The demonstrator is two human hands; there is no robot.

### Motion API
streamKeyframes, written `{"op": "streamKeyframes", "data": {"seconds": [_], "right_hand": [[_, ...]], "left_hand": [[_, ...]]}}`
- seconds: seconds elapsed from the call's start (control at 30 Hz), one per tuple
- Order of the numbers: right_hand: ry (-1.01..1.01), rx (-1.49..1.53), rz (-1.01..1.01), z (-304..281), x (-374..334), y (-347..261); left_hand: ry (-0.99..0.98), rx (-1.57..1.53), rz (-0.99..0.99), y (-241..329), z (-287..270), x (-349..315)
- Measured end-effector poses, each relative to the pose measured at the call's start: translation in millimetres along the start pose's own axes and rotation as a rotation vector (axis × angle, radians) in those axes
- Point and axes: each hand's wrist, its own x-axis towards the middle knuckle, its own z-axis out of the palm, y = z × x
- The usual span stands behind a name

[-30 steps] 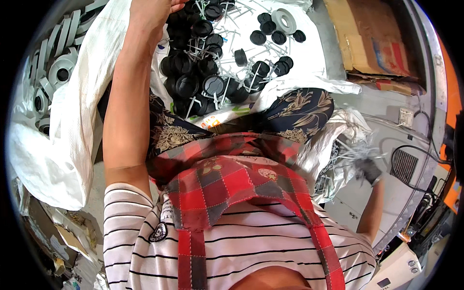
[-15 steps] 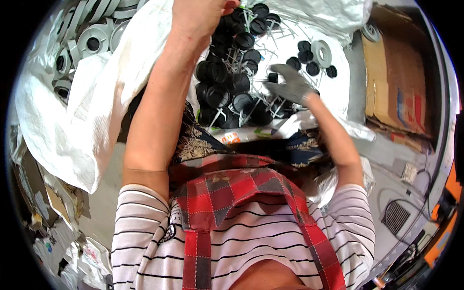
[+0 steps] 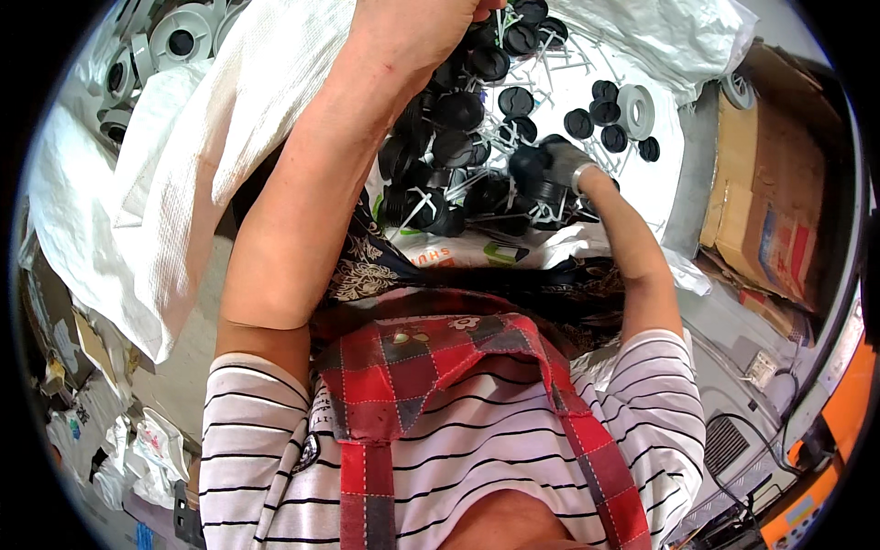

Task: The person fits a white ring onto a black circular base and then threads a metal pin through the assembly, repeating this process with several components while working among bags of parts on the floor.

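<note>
My right hand, in a grey glove, is closed around a black round plastic cap over the near right part of a pile. The pile is made of many black round caps mixed with thin white plastic sprue sticks. My left hand, bare, reaches to the top edge of the view above the pile's far left side. Its fingers are mostly cut off by that edge, so what they hold is hidden.
A white woven sack with grey plastic reels stands at the left. Right of the pile lie a light grey ring and several loose caps. An open cardboard box is at the far right, with a cable below it.
My right hand has gone from spread fingers to a grip on a black cap. The view has shifted slightly; my left hand is still at the top edge.
</note>
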Motion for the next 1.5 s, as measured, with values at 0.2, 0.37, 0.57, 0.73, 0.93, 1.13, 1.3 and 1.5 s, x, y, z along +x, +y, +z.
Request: {"op": "streamKeyframes", "data": {"seconds": [0.2, 0.37, 0.57, 0.73, 0.93, 1.13, 1.3, 1.5], "right_hand": [[0.071, -0.324, 0.095, -32, -13, 0], [0.345, -0.256, -0.199, -33, 39, -116], [0.388, 0.331, -0.203, 9, 105, -151], [0.413, 0.368, -0.293, 20, 114, -122], [0.340, 0.262, -0.029, 11, 64, -68], [0.486, 0.241, 0.050, -5, 16, 9], [0.586, 0.442, 0.076, -26, -19, -20], [0.044, 0.319, 0.070, 26, 22, -74]], "left_hand": [[-0.005, 0.021, -0.009, -3, 8, -3], [-0.015, 0.036, 0.027, -8, -5, -5], [-0.019, 0.070, -0.047, 10, -3, -12], [-0.038, 0.073, -0.093, 13, 0, -12], [-0.100, -0.016, 0.035, 2, -14, -13], [-0.060, -0.001, -0.001, 0, 0, -10], [-0.062, 0.006, 0.011, -4, -2, -9], [-0.018, 0.019, 0.027, 3, -11, -16]]}}
